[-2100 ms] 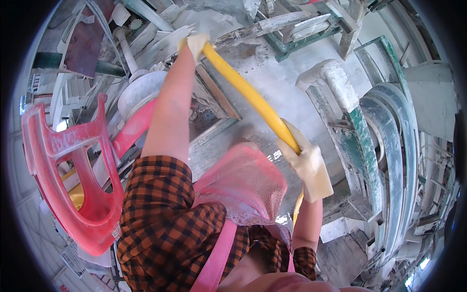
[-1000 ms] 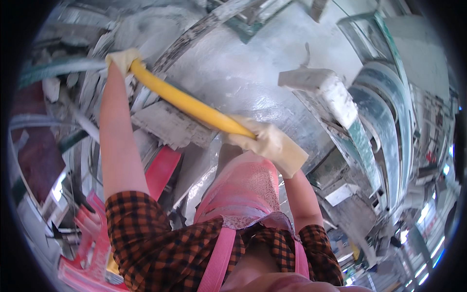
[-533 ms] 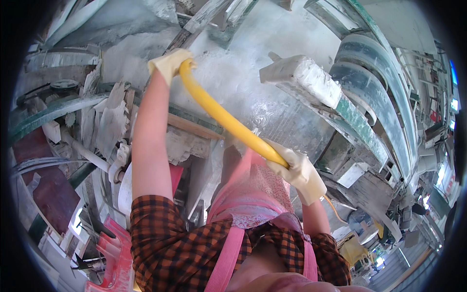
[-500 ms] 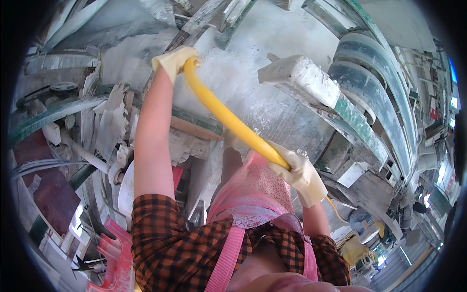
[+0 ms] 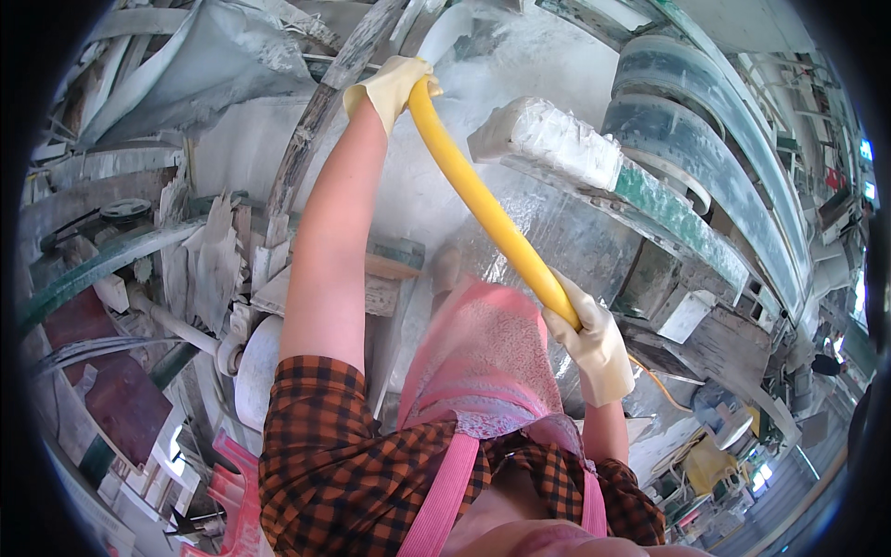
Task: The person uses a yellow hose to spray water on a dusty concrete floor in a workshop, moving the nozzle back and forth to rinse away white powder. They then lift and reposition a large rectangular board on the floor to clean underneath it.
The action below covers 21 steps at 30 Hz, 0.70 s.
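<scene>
A thick yellow hose [image 5: 483,209] runs diagonally between both my gloved hands. My left hand [image 5: 390,85], in a pale glove, grips the far end of the hose at the top, arm stretched forward. My right hand [image 5: 594,339], also gloved, grips the near part of the hose close to my body. Water sprays from the far end onto a wet grey stone surface [image 5: 418,195]. A pink apron [image 5: 483,362] covers my front.
Curved stone slabs with green-edged rims [image 5: 687,148] stack at the right. A rough white stone block [image 5: 548,139] lies just right of the hose. Broken stone pieces [image 5: 218,251] and a pink plastic chair [image 5: 237,492] sit at the left. A wooden block [image 5: 390,274] rests mid-frame.
The view has swung from the pink chair side toward the curved slabs. My left hand has pushed the hose end farther forward and up; both hands keep their grip.
</scene>
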Tool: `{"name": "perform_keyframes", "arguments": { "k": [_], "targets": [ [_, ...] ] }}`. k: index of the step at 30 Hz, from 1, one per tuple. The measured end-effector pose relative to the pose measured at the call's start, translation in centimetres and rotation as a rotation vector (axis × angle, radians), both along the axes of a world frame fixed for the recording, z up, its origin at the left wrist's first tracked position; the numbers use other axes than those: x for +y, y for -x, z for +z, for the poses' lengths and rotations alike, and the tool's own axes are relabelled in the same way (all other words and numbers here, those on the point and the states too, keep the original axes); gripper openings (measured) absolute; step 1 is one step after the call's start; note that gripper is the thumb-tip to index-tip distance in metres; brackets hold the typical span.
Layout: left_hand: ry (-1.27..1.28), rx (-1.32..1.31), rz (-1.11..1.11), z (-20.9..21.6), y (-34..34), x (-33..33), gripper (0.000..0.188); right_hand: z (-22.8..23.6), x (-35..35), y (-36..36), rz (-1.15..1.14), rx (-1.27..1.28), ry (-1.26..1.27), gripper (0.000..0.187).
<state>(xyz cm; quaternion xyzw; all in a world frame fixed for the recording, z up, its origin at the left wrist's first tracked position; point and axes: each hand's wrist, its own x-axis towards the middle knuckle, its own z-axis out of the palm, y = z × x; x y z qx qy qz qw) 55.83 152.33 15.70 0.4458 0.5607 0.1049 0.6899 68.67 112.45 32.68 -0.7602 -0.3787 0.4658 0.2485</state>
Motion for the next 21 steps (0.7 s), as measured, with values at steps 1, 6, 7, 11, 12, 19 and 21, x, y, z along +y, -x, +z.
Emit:
{"name": "perform_keyframes", "arguments": {
  "k": [1, 6, 7, 11, 12, 19, 21],
  "targets": [
    [-0.010, -0.006, -0.002, 0.2, -0.3, -0.1, 0.029, 0.0, -0.1, 0.0, -0.021, 0.015, 0.005, 0.058],
    [-0.015, 0.007, -0.028, 1.0, -2.2, 0.3, 0.028, -0.3, -0.3, -0.4, -0.018, -0.032, -0.059, 0.054],
    [-0.017, 0.011, -0.038, 1.1, -2.5, 0.4, 0.028, -0.3, -0.4, -0.5, -0.011, -0.054, -0.059, 0.053],
    [-0.004, -0.066, -0.028, 1.7, -3.2, 0.6, 0.031, -0.3, -0.5, -0.6, -0.038, -0.015, -0.067, 0.053],
    [-0.001, -0.081, -0.038, 1.8, -3.3, 0.6, 0.030, -0.3, -0.6, -0.6, -0.037, -0.023, -0.069, 0.053],
    [-0.006, -0.067, -0.009, 1.8, -4.1, 0.3, 0.028, -0.5, -1.0, -0.8, -0.049, 0.005, -0.168, 0.054],
    [0.000, -0.054, -0.049, 1.7, -3.9, 0.2, 0.028, -0.5, -1.1, -0.8, -0.014, -0.039, -0.147, 0.051]
  ]
}}
